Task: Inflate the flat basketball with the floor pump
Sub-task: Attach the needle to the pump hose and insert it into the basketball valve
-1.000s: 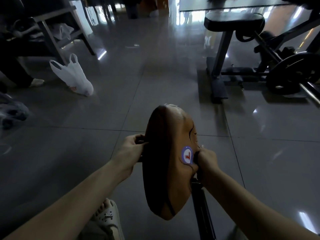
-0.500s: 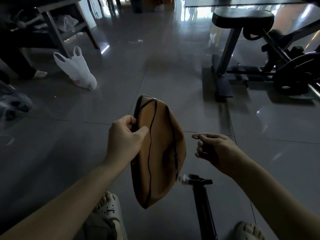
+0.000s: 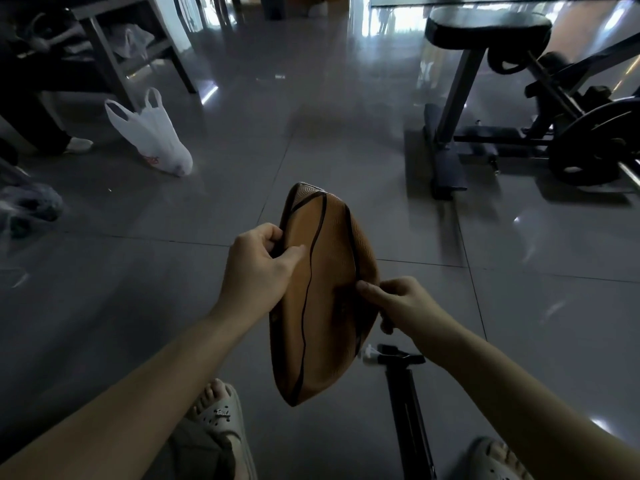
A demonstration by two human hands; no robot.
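The ball (image 3: pixel 325 306) is flat and folded. Its long axis runs from near me to away from me, and the far tip points up. It is orange-brown with black seams. I hold it above the floor (image 3: pixel 173 306): my left hand (image 3: pixel 256 271) grips its left edge and my right hand (image 3: pixel 401 303) pinches its right edge. The pump (image 3: pixel 403 389) is below my right hand.
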